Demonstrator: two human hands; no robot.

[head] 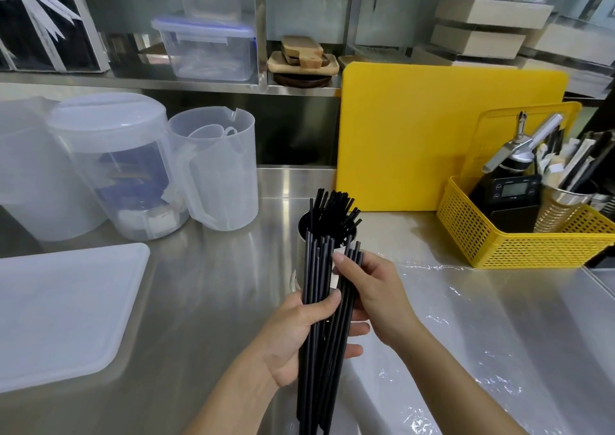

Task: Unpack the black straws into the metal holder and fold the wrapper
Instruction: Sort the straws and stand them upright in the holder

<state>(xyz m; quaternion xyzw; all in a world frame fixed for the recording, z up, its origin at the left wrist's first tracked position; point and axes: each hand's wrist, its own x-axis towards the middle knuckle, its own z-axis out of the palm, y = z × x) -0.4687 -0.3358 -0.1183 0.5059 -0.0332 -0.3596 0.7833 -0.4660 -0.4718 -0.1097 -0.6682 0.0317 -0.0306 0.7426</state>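
Gripped black straws in left hand, thumb curled across the front, lower ends cut off at the bottom edge; spotted metal holder just behind the bundle, mostly hidden, more straws standing inside. Pinched the bundle's rightmost straws with right hand, thumb on top, other fingers hidden behind. Noted clear wrapper flat on counter at right, outline hard to trace.
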